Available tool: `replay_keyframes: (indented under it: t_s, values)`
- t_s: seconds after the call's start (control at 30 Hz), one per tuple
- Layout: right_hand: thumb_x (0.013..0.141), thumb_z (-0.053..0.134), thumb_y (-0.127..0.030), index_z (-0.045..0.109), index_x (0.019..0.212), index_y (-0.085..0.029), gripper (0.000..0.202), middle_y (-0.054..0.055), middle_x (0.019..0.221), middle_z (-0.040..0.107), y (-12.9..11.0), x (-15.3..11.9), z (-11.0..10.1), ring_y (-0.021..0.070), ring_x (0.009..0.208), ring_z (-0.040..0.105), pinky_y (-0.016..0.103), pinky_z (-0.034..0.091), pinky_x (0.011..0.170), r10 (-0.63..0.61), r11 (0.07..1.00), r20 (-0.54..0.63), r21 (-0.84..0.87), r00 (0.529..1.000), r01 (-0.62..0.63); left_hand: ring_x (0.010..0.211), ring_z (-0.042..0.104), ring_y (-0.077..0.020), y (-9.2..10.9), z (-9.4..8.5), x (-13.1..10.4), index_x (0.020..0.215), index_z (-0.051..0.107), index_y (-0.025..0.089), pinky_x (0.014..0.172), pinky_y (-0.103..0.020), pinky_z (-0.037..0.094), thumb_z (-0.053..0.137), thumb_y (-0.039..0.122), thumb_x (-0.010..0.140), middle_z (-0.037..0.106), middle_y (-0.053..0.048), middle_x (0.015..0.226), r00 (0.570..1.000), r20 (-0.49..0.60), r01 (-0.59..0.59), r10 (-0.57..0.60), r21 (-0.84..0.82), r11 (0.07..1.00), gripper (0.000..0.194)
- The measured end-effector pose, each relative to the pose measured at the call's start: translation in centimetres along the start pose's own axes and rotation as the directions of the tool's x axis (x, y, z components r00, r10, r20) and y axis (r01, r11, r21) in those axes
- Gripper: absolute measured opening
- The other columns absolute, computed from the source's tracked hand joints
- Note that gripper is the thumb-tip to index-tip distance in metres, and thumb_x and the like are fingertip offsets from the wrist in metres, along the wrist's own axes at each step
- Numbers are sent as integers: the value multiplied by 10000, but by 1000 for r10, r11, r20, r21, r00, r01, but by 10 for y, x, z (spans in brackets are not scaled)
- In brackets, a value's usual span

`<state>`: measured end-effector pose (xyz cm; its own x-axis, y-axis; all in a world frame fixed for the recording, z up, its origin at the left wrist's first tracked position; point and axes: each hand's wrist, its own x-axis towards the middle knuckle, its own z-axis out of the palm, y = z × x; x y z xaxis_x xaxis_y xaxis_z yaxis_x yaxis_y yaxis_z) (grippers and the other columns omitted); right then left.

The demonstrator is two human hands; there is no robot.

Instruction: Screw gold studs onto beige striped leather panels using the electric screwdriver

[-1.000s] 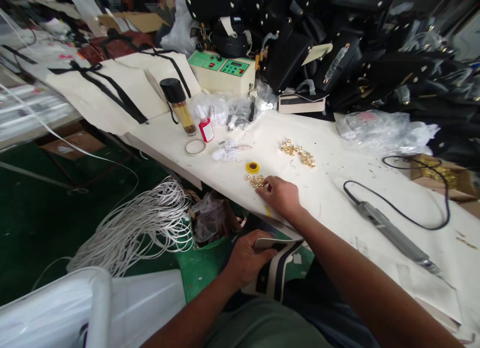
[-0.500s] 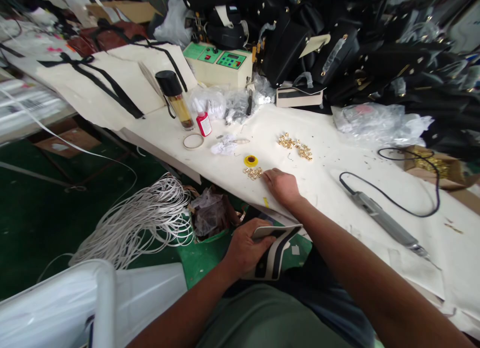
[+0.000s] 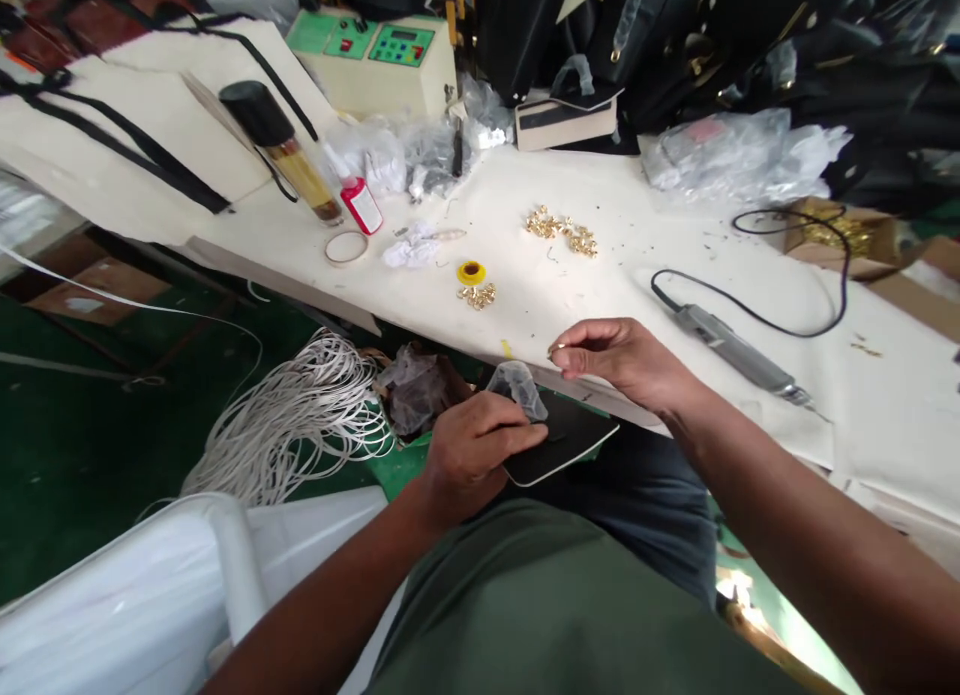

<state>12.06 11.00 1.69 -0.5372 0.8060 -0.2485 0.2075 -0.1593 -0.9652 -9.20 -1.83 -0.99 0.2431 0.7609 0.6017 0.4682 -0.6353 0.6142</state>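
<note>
My left hand grips a black flat leather piece with a pale edge, held above my lap. A clear plastic wrap stands up from that piece, just beyond my fingers. Over the table's front edge, my right hand pinches a small gold metal fitting between thumb and fingertips. Left of it on the table lies a small pile of gold fittings, beside a round yellow dish with a dark centre. Two more clusters of gold fittings lie farther back.
A grey electric screwdriver with a black cable lies at right. A red bottle, a tape ring and a black-capped bottle stand at left. Behind are a control box and black bags. White cord heaps on the floor.
My right hand has left the small gold pile and moved right and toward me, now with a fitting. My left hand has turned the leather piece, showing its black side and plastic wrap.
</note>
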Motion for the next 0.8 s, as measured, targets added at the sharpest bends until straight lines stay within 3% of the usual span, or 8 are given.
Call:
replay_keyframes:
  t_s: [0.1, 0.2, 0.43, 0.8]
  values:
    - [784, 811, -517, 768, 866, -157, 371, 28, 780, 696, -13, -48, -6, 139, 700, 605, 267, 490, 655, 41, 999, 129, 7, 991, -43, 902, 703, -175, 4, 3, 10, 1082, 731, 235, 801, -316, 587, 640, 96, 913, 732, -53, 936, 996, 43, -82, 83, -15, 997, 237]
    - [854, 756, -489, 776, 868, -178, 311, 29, 842, 702, -15, -72, -8, 146, 761, 610, 267, 487, 707, -5, 998, 148, -61, 989, 15, 897, 714, -178, 9, 11, 18, 1044, 732, 236, 800, -318, 596, 648, 139, 923, 739, -47, 924, 988, 76, -134, 134, -14, 991, 176]
    - [935, 670, -466, 780, 927, -199, 289, 34, 873, 700, -3, -92, -15, 164, 803, 625, 276, 486, 740, -90, 982, 180, -147, 980, 117, 886, 712, -174, 23, 24, 27, 1027, 738, 220, 812, -315, 597, 663, 132, 909, 742, -49, 915, 976, 132, -174, 174, -10, 985, 166]
    - [986, 628, -390, 781, 969, -199, 245, 43, 854, 687, -3, -107, -19, 147, 779, 623, 263, 465, 701, -219, 930, 220, -249, 951, 272, 863, 710, -176, 34, 32, 27, 1019, 743, 205, 787, -313, 595, 699, 130, 887, 742, -60, 912, 978, 120, -167, 169, -23, 986, 158]
